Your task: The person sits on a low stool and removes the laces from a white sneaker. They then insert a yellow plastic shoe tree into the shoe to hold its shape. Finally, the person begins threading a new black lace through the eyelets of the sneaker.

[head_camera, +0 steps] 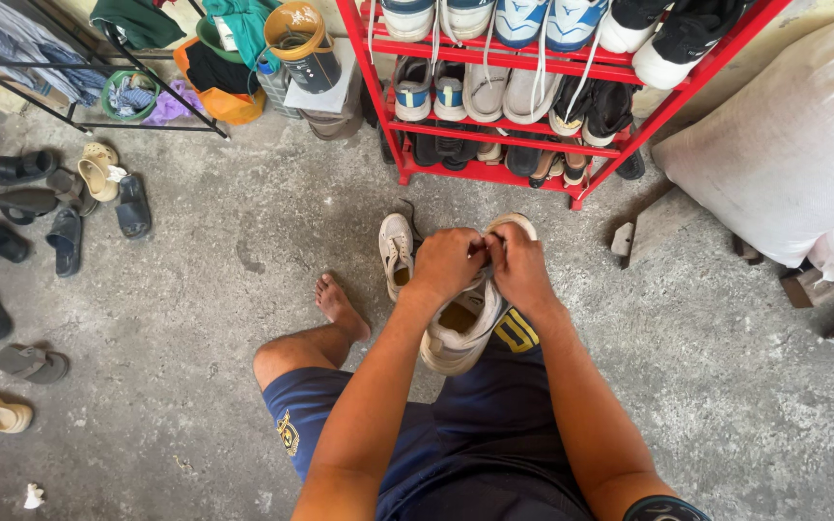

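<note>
I sit on a concrete floor in dark blue shorts. A worn white sneaker [458,340] rests on my right knee, heel toward me. My left hand [446,262] and my right hand [519,268] are both closed over its tongue and laces, fingers pinched together at the top. The matching white sneaker [397,249] lies on the floor just left of my hands. My bare left foot [339,307] is flat on the floor beside it.
A red metal shoe rack [494,172] full of sneakers stands straight ahead. Several dark sandals and slippers [66,205] lie scattered at the left. A large white sack [786,145] sits at the right. A paint bucket [303,43] and clothes pile up behind.
</note>
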